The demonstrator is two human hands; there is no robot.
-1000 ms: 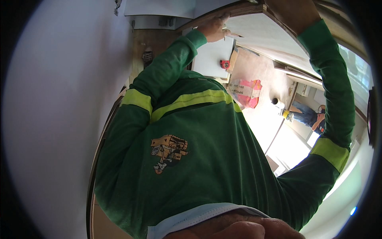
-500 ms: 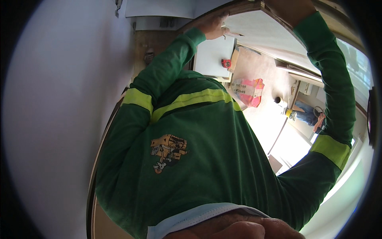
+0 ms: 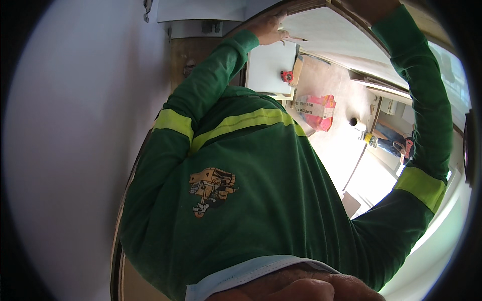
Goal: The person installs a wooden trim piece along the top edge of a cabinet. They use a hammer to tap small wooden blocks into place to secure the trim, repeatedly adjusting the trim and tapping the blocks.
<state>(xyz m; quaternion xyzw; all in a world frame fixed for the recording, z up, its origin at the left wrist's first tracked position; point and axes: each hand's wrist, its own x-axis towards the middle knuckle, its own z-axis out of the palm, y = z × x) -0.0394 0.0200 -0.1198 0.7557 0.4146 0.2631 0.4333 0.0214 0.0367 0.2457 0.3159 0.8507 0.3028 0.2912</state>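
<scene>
My left hand (image 3: pixel 270 30) is raised at the dark wooden edge (image 3: pixel 301 6) of a large pale panel (image 3: pixel 329 27), its thumb against the wood. Its fingers are curled, and a thin, pointed brownish thing (image 3: pixel 298 39) sticks out beside them, too small to name. My right hand (image 3: pixel 369 7) reaches up to the same edging beyond its corner. The top of the picture cuts off its fingers, so its grip is hidden.
A red tape measure (image 3: pixel 286 76) lies on a white board (image 3: pixel 271 67). A red-and-white printed bag (image 3: pixel 317 113) sits on the floor. At the right, another person (image 3: pixel 394 143) is by a doorway. A pale wall (image 3: pixel 75 150) fills the left.
Both hands appear slightly higher in the picture, still at the panel's edge. The person at the right has shifted position a little.
</scene>
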